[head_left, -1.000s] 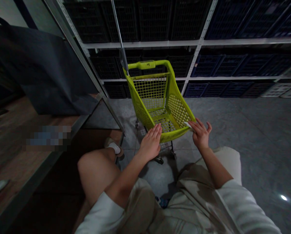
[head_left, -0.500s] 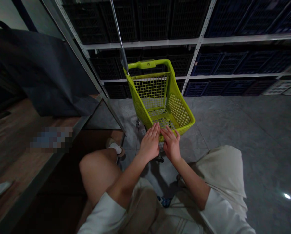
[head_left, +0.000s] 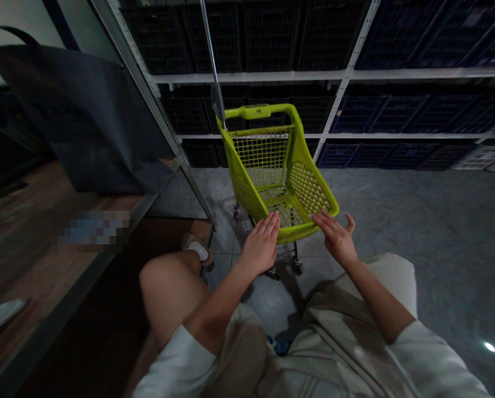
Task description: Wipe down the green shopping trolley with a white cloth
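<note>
A lime-green shopping cart (head_left: 299, 141) with mesh walls stands upright on wheels in front of me, and nothing shows in its basket. My left hand (head_left: 263, 243) is at the left end of its near rim, fingers stretched out and close together. Further right, my right hand (head_left: 334, 235) is by the near right corner of the rim, fingers extended and thumb apart. Neither hand is wrapped round anything. Whether the fingertips touch the rim or hover just above it, I cannot tell.
A metal rack (head_left: 251, 78) with dark crates (head_left: 270, 38) stands behind the cart. On the left is a wooden table (head_left: 94, 276) bearing a dark bag (head_left: 106, 121) and a blurred-out item (head_left: 94, 228). A metal pole (head_left: 209, 44) rises at the cart's left rear corner. Grey floor (head_left: 396, 213) extends to the right.
My right hand has moved to the right along the near rim, away from my left hand. The left hand stays near the left end. The view has shifted slightly.
</note>
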Demonstrator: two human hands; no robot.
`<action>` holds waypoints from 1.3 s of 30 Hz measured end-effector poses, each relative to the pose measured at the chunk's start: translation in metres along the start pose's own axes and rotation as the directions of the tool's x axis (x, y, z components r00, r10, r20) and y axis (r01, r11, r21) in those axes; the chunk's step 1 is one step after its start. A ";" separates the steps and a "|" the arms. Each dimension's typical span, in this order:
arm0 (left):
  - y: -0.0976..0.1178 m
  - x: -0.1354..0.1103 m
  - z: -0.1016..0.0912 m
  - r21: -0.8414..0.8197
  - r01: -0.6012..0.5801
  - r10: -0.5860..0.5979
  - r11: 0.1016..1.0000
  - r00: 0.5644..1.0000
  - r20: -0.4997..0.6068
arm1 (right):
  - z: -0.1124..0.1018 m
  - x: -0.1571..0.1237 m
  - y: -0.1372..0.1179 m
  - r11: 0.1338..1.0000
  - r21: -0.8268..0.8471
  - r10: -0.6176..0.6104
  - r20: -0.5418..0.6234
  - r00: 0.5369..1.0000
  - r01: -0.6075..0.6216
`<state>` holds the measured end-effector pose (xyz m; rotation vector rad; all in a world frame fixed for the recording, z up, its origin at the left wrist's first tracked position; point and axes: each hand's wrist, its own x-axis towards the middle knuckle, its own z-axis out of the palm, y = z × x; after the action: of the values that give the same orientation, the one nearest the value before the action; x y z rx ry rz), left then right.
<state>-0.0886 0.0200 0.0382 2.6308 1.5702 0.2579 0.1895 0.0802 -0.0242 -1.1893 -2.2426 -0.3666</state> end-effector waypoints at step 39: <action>0.000 0.001 -0.003 -0.018 -0.001 0.002 1.000 0.999 0.045 | 0.005 -0.009 0.021 0.976 0.025 0.218 -0.099 0.971 -0.217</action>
<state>-0.0884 0.0207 0.0412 2.6051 1.5451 0.2105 0.2085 0.0886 -0.0344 -1.3627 -2.0011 -0.3159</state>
